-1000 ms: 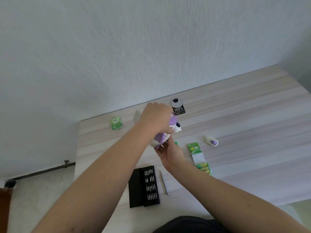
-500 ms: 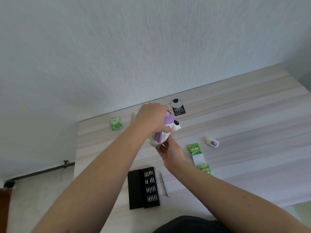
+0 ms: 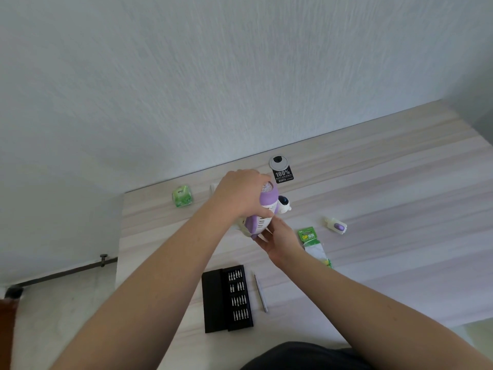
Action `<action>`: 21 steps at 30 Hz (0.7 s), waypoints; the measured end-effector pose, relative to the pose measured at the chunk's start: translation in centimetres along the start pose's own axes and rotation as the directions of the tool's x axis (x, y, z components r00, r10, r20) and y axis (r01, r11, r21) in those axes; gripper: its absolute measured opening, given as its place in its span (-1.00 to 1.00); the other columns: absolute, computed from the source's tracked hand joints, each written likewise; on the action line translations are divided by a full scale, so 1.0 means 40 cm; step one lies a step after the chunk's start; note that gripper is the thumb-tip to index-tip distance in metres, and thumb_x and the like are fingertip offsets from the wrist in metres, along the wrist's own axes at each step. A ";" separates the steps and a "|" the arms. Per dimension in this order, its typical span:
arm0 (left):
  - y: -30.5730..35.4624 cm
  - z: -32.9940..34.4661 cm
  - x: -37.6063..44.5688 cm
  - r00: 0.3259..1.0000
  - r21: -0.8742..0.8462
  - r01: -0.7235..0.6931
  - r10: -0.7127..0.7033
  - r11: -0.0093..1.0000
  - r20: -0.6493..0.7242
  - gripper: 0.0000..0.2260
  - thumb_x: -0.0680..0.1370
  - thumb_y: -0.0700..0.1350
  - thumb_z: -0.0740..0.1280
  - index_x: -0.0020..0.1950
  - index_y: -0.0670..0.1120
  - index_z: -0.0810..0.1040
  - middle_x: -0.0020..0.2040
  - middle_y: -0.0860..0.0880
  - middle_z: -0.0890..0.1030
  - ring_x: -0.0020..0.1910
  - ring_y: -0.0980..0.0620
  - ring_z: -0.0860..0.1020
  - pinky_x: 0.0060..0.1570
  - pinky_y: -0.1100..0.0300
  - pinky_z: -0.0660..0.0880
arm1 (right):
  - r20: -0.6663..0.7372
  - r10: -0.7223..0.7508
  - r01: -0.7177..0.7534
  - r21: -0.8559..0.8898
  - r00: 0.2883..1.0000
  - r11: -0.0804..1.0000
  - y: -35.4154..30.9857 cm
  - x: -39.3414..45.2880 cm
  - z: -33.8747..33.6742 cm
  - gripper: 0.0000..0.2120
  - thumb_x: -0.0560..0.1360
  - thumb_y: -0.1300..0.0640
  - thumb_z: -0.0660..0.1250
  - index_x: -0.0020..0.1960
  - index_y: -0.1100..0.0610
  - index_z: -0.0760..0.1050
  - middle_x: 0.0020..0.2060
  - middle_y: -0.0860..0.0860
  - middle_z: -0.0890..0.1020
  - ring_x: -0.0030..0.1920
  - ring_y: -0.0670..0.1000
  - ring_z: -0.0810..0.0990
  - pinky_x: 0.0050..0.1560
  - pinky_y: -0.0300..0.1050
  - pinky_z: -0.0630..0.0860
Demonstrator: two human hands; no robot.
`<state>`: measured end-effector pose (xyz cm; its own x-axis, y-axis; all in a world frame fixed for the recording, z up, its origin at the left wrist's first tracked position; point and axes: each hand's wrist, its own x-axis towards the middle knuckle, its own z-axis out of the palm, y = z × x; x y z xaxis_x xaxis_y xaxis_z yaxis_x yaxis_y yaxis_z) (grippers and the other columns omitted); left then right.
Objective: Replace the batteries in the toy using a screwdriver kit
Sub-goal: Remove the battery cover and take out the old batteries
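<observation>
Filling the upper half of the view, a pale textured wall [image 3: 240, 76] meets the far edge of a light wood-grain table [image 3: 386, 198], with a strip of floor and a dark pipe [image 3: 64, 275] visible at the left. Near the front edge lies the open black screwdriver kit [image 3: 226, 299] — rows of silver bits in its tray — with a slim metal screwdriver [image 3: 261, 293] just beside it to the right. Held above the middle of the table, the purple-and-white toy [image 3: 262, 217] is gripped from above by the left hand [image 3: 241, 194], fingers curled over its body, while the right hand [image 3: 280, 237] cups it from below with fingers bent against the underside. At the right sits a green battery pack [image 3: 310, 237] marked "GP", its lower end partly hidden by the right forearm. Farther right rests a small white-and-purple part [image 3: 336, 225]. Toward the wall, a black label [image 3: 283, 175] reads "100%" — the smaller print below is too small to read — touching a round grey grommet [image 3: 278, 163]. A green cube-shaped packet [image 3: 182, 196] stands at the left, its print illegible.
</observation>
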<state>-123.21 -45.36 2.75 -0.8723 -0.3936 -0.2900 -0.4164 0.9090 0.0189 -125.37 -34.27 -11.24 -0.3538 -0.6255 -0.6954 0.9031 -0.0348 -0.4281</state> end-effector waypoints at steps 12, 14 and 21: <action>-0.103 0.040 -0.041 1.000 -0.289 0.005 -0.002 0.957 0.012 -0.14 0.23 0.17 0.59 0.46 0.09 0.32 0.39 0.10 0.40 0.26 0.04 0.46 0.13 0.16 0.42 | -0.097 -0.050 0.059 0.091 0.994 0.994 -0.059 0.025 -0.068 -0.81 0.64 0.16 0.16 0.21 0.20 0.42 0.06 0.08 0.62 -0.05 0.06 0.63 -0.05 -0.01 0.56; -0.120 0.060 -0.046 1.000 -0.325 -0.001 0.008 0.946 0.020 -0.10 0.23 0.13 0.60 0.49 0.10 0.27 0.38 0.09 0.35 0.25 0.05 0.45 0.08 0.19 0.40 | -0.105 -0.064 0.075 0.106 0.992 0.992 -0.069 0.026 -0.075 -0.86 0.64 0.18 0.15 0.12 0.20 0.43 0.03 0.09 0.62 -0.06 0.05 0.63 -0.06 -0.03 0.56; -0.164 0.133 -0.042 0.997 -0.242 0.008 0.012 0.970 0.083 -0.05 0.24 0.09 0.61 0.52 0.08 0.20 0.35 0.00 0.26 0.21 -0.03 0.46 0.19 0.07 0.45 | -0.075 -0.086 0.098 0.178 0.994 0.979 -0.093 0.034 -0.073 -0.85 0.66 0.21 0.09 0.15 0.20 0.40 -0.03 0.12 0.59 -0.03 0.07 0.62 -0.02 -0.01 0.57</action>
<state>-117.64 -49.94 -1.98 -0.8532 -0.3698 -0.3678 -0.4731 0.8456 0.2474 -129.93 -32.72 -12.26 -0.4471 -0.5602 -0.6973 0.8930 -0.2338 -0.3847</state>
